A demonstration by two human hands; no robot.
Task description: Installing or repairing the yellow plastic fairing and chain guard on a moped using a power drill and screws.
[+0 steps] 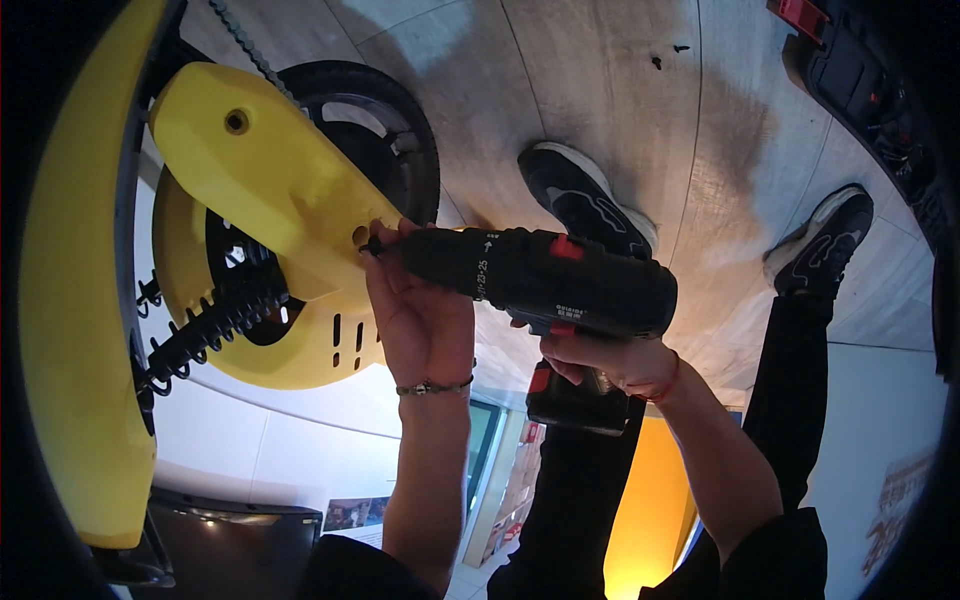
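Note:
My right hand [625, 365] grips the handle of a black cordless drill [575, 285] with red accents, held level and aimed left. At the drill's tip, my left hand [425, 315] is palm up, thumb and fingers closed around a small black screw [374, 246]. The fingertips partly hide where the screw meets the bit. Just left of it is a round hole in a yellow plastic cover [300, 210]. A second recessed hole shows near the cover's upper end. The cover lies beside a black-tyred wheel [425, 160].
A black coil-spring shock absorber [215, 325] and a long yellow body panel [80, 280] are on the left. A chain [245, 42] runs above the cover. Two small black screws [657, 63] lie on the wood-look floor. My shoes [580, 195] are near the drill; a black tool case [870, 90] stands upper right.

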